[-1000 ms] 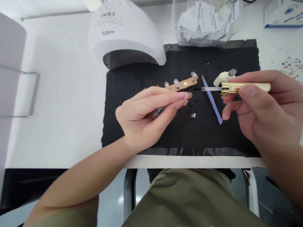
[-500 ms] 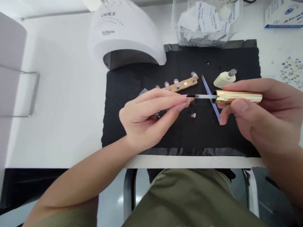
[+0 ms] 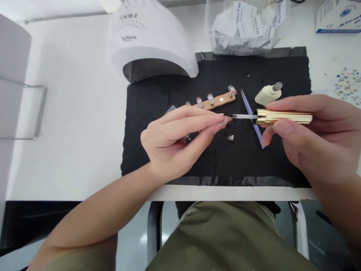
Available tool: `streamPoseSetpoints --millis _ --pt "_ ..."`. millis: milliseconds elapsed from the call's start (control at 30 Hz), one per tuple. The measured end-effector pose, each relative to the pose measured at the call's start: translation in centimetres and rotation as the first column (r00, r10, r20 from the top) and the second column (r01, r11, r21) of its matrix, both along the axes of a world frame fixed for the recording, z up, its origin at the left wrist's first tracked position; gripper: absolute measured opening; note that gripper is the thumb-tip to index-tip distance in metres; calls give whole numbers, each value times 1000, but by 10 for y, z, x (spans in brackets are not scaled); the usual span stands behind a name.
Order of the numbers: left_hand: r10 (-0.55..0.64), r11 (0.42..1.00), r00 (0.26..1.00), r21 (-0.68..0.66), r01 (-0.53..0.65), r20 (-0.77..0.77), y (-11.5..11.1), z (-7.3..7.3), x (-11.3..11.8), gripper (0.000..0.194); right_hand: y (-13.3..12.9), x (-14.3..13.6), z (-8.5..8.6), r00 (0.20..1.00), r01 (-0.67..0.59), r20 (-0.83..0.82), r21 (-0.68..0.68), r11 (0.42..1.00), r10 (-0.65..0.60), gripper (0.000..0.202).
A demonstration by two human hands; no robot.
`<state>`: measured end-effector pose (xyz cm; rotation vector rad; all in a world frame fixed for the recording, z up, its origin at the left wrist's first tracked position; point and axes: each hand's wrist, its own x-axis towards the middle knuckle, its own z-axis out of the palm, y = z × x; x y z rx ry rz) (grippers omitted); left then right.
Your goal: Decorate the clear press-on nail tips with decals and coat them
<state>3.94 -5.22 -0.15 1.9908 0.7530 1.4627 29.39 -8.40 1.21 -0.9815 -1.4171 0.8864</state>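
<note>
Between the thumb and fingertips of my left hand [image 3: 180, 141] is a small decorated false nail [image 3: 227, 119], mostly covered by the fingers. My right hand [image 3: 318, 131] grips the ribbed gold cap of a nail polish brush [image 3: 284, 116]. Its pale stem points left, and the dark bristles lie at the false nail's surface. Behind my left hand, a wooden strip [image 3: 216, 101] carries several clear decorated nails on small stands. Lavender tweezers [image 3: 249, 111] lie beneath the brush. A small metal piece [image 3: 231, 137] rests on the black mat [image 3: 214, 162].
A white nail lamp [image 3: 152, 37] stands at the back left. Behind the mat is a clear bin [image 3: 237, 47] of alcohol pad packets. A cream bottle [image 3: 266, 95] lies near my right hand. Loose colourful gems [image 3: 348, 84] and an alcohol pad box [image 3: 338, 17] are at the right.
The brush bristles have shifted slightly right along the false nail, toward its tip. Both hands keep their holds, and the things on the mat stay in place.
</note>
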Motion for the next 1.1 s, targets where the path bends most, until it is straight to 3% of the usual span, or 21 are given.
streamPoseSetpoints --millis 300,433,600,800,1100 --pt "14 1000 1000 11 -14 -21 -1 0 -2 46 1 3 3 998 -56 44 55 997 54 47" --pt "29 999 999 -14 -29 -14 -2 0 -1 47 0 0 3 1000 -23 8 34 999 23 43" --pt "8 1000 1000 12 -8 10 -1 -2 0 46 0 -2 1 994 105 -9 14 994 -105 36" --pt "-3 999 1000 37 2 24 2 -2 1 48 2 -4 4 994 103 -39 85 991 -100 40" --pt "-10 999 1000 52 10 2 4 -2 1 49 -3 3 8 990 20 140 83 996 -32 46"
